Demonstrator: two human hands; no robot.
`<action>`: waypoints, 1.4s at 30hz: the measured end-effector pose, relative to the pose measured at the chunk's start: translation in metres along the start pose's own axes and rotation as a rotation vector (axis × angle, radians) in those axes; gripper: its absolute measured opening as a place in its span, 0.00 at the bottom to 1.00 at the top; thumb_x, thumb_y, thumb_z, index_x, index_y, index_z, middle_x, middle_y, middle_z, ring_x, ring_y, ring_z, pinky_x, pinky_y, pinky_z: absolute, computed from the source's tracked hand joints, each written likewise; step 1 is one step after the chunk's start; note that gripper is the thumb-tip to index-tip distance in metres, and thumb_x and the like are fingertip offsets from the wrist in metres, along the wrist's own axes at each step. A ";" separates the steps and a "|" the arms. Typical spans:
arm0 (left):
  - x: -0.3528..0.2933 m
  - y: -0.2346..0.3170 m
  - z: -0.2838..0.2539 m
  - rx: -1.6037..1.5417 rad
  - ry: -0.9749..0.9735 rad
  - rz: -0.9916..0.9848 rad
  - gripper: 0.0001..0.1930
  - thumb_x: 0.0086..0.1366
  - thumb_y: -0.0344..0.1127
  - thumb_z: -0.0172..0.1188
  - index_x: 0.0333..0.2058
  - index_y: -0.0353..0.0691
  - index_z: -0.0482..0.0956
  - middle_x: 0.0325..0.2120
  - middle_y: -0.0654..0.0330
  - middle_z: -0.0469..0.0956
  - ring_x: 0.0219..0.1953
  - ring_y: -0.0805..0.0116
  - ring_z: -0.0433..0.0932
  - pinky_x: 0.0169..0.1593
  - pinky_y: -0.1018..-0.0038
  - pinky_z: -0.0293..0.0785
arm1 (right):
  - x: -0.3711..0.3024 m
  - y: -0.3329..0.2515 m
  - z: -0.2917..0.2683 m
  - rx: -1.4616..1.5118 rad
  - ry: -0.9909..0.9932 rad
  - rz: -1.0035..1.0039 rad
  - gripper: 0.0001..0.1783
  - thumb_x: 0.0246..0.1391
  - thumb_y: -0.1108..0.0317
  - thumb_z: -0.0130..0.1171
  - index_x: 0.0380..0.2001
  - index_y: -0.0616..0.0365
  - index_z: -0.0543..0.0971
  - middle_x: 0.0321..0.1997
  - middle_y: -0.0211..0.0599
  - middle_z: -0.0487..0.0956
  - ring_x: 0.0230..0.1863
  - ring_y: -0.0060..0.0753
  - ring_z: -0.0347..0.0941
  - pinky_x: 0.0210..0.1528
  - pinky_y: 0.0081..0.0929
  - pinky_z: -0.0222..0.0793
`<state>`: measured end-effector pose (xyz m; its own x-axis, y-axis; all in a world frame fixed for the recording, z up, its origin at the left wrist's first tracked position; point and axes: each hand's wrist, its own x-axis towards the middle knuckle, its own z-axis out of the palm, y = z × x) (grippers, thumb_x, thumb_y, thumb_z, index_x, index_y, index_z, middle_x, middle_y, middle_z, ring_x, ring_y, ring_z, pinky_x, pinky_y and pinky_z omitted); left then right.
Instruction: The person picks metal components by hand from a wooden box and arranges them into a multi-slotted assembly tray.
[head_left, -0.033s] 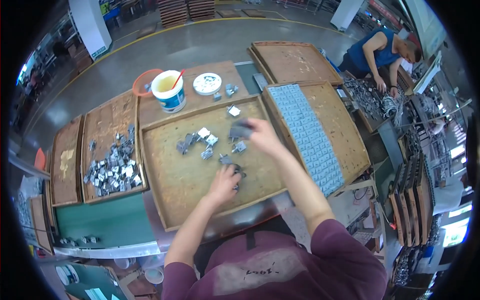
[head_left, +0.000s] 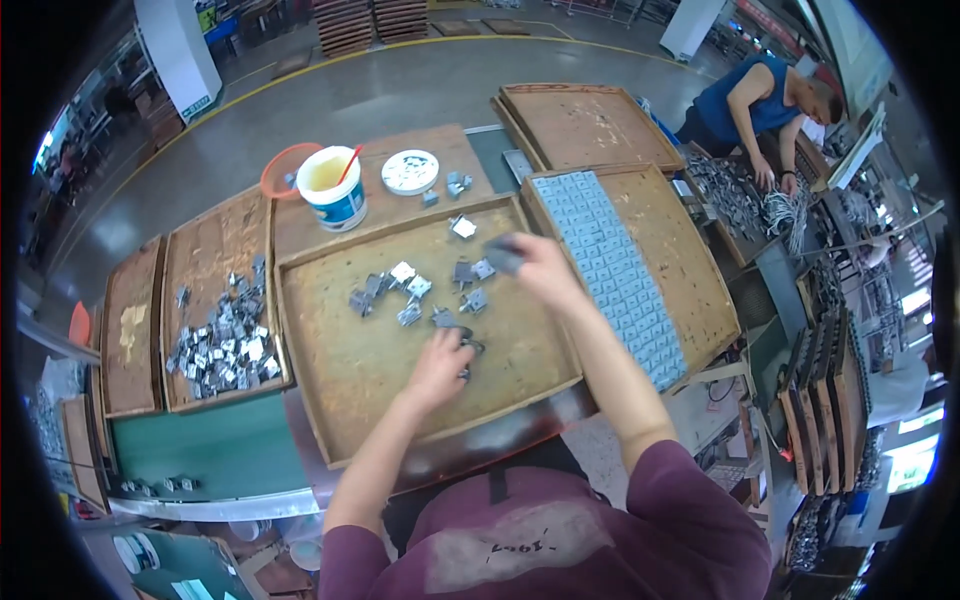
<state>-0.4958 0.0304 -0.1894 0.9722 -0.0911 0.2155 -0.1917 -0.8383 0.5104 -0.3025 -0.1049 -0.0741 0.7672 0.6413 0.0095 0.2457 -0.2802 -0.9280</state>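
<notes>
My left hand [head_left: 440, 368] is low over the middle of a shallow wooden tray [head_left: 385, 420], its fingers curled round a small dark metal part [head_left: 475, 347] that they partly cover. A grey metal part [head_left: 442, 317] lies just beyond its fingertips. Above the tray's right side, my right hand [head_left: 545, 270] grips a grey block-like piece [head_left: 504, 255], smeared by motion. Several small metal parts [head_left: 410, 312] lie loose to the left of it, some with shiny square faces. Another shiny part [head_left: 462, 228] sits near the far edge.
On the right, a wooden tray [head_left: 705, 270] holds tight rows of blue-grey parts [head_left: 610, 270]. A left tray [head_left: 215, 230] contains heaped metal parts [head_left: 230, 340]. Beyond stand a white-and-blue bucket [head_left: 340, 210] with a red stick and a round white lid [head_left: 410, 173]. A co-worker [head_left: 750, 105] handles parts at far right.
My right hand has moved a little to the right with the grey piece, uncovering parts in the tray. My left hand stays almost where it was. The whole view has shifted slightly.
</notes>
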 end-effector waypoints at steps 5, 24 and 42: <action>0.028 -0.051 -0.041 0.231 -0.021 0.031 0.20 0.40 0.30 0.68 0.36 0.43 0.75 0.46 0.50 0.70 0.55 0.47 0.67 0.57 0.50 0.63 | 0.043 0.067 -0.147 -0.093 0.367 0.229 0.13 0.57 0.64 0.61 0.42 0.60 0.84 0.37 0.32 0.84 0.37 0.25 0.76 0.43 0.26 0.70; 0.004 0.035 -0.011 -0.063 0.071 -0.488 0.16 0.62 0.46 0.63 0.44 0.43 0.79 0.39 0.57 0.78 0.36 0.66 0.75 0.40 0.69 0.68 | 0.129 0.113 -0.213 0.081 0.570 0.175 0.18 0.53 0.62 0.66 0.42 0.62 0.78 0.37 0.36 0.79 0.34 0.27 0.74 0.33 0.25 0.70; -0.114 0.063 -0.013 -1.316 0.261 -0.693 0.23 0.63 0.18 0.60 0.57 0.34 0.71 0.46 0.60 0.79 0.50 0.70 0.77 0.55 0.71 0.75 | -0.078 0.081 0.020 0.731 0.131 0.410 0.29 0.60 0.74 0.58 0.63 0.51 0.62 0.44 0.37 0.76 0.36 0.29 0.73 0.38 0.34 0.73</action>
<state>-0.6200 -0.0051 -0.1709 0.8950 0.3226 -0.3080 0.1640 0.4042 0.8999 -0.3538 -0.1633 -0.1572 0.7857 0.4890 -0.3789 -0.4769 0.0885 -0.8745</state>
